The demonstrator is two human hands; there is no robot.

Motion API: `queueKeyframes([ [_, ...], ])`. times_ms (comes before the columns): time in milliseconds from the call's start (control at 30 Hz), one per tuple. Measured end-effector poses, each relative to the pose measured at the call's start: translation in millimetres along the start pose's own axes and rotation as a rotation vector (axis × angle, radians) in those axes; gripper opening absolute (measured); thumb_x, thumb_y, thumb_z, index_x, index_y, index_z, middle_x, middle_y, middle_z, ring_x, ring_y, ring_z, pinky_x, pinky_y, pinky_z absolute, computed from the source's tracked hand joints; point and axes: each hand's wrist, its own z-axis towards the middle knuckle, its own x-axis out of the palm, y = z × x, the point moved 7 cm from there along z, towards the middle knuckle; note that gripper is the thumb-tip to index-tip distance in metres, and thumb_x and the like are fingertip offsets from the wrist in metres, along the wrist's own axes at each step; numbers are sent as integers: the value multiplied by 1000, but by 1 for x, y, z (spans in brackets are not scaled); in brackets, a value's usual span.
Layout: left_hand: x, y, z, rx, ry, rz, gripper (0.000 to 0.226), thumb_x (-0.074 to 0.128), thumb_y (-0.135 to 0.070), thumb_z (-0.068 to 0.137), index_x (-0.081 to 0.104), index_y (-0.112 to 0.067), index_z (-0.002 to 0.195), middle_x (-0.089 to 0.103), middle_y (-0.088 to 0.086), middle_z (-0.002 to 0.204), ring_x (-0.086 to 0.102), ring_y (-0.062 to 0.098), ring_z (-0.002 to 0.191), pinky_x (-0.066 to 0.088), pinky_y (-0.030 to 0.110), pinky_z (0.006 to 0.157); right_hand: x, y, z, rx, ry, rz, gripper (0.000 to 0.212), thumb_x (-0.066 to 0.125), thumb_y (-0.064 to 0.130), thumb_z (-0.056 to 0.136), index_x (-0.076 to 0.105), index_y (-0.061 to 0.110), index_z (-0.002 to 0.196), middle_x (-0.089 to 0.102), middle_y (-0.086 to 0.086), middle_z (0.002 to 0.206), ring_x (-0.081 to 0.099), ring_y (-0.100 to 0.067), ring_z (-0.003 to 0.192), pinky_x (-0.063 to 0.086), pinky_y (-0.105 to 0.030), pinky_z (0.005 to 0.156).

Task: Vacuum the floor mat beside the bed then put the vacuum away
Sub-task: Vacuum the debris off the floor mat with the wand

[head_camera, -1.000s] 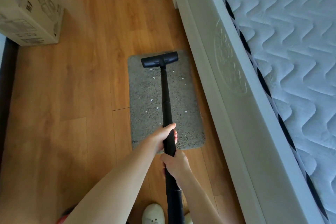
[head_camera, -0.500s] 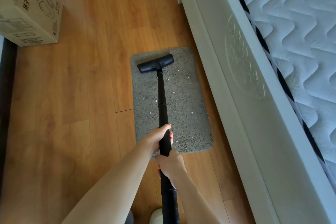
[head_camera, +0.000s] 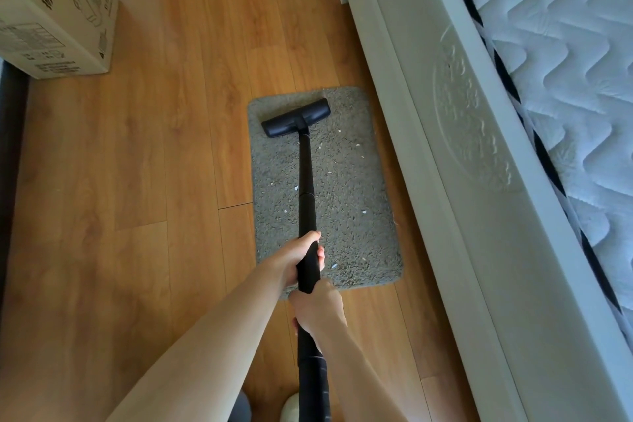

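Note:
A grey shaggy floor mat (head_camera: 349,202) lies on the wooden floor beside the white bed frame (head_camera: 455,154), with several small white specks scattered on it. The black vacuum wand (head_camera: 306,181) runs up from the bottom of the view, and its floor head (head_camera: 296,117) sits on the mat's far left part, slightly slanted. My left hand (head_camera: 297,259) grips the wand near the mat's near edge. Just below it, my right hand (head_camera: 318,310) grips the wand too.
A printed cardboard box (head_camera: 58,7) stands on the floor at the upper left, next to a dark strip along the left edge. The quilted mattress (head_camera: 565,55) fills the right side. A pale slipper toe (head_camera: 290,408) shows at the bottom. Bare wooden floor lies left of the mat.
The vacuum head has slid back from the mat's far edge toward me and a little left. Both hands kept their grip on the wand.

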Motion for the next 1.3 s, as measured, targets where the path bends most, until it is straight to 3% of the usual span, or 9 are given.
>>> queueKeyframes([
  [167, -2, 5, -3, 5, 37, -7, 19, 56, -22, 94, 47, -11, 82, 49, 2, 55, 47, 9, 39, 43, 17, 41, 1, -1, -4, -25, -22, -36, 30, 52, 14, 85, 49, 4, 113, 67, -19, 104, 60, -28, 75, 51, -30, 58],
  [333, -1, 10, -6, 12, 58, -7, 21, 54, -22, 95, 47, -11, 79, 49, 1, 57, 47, 9, 38, 42, 17, 40, 2, -6, -10, -16, -24, -31, 33, 51, 13, 83, 50, 3, 114, 66, -20, 104, 63, -30, 78, 55, -35, 66],
  [433, 0, 13, -9, 19, 57, 0, 20, 54, -21, 95, 47, -11, 79, 48, 2, 58, 47, 9, 38, 43, 18, 40, 2, -9, -13, -15, -27, -31, 33, 52, 14, 83, 50, 4, 114, 66, -18, 105, 69, -33, 90, 59, -38, 73],
  [600, 2, 22, -17, 17, 55, -9, 19, 54, -21, 95, 47, -11, 81, 48, 2, 57, 47, 9, 38, 42, 17, 40, 0, -17, -20, -4, -29, -24, 35, 52, 14, 84, 46, 4, 117, 65, -18, 107, 68, -34, 95, 57, -38, 73],
  [933, 9, 43, -27, 10, 60, -17, 19, 54, -20, 96, 45, -10, 81, 47, 3, 58, 46, 10, 38, 41, 17, 39, -7, -37, -28, 0, -30, -66, 34, 51, 15, 85, 47, 3, 117, 65, -18, 107, 69, -33, 94, 57, -35, 71],
  [1100, 9, 55, -29, -6, 62, -11, 19, 55, -22, 95, 46, -11, 82, 47, 2, 59, 46, 10, 39, 42, 17, 40, -7, -48, -32, 3, -34, -77, 33, 52, 15, 86, 47, 3, 117, 65, -16, 104, 65, -29, 83, 57, -34, 69],
  [1300, 9, 64, -28, -15, 60, 4, 20, 54, -21, 95, 46, -11, 80, 48, 2, 56, 46, 10, 39, 44, 18, 41, -9, -54, -37, 2, -17, -49, 34, 51, 14, 87, 46, 2, 119, 58, -10, 91, 62, -26, 73, 47, -24, 49],
])
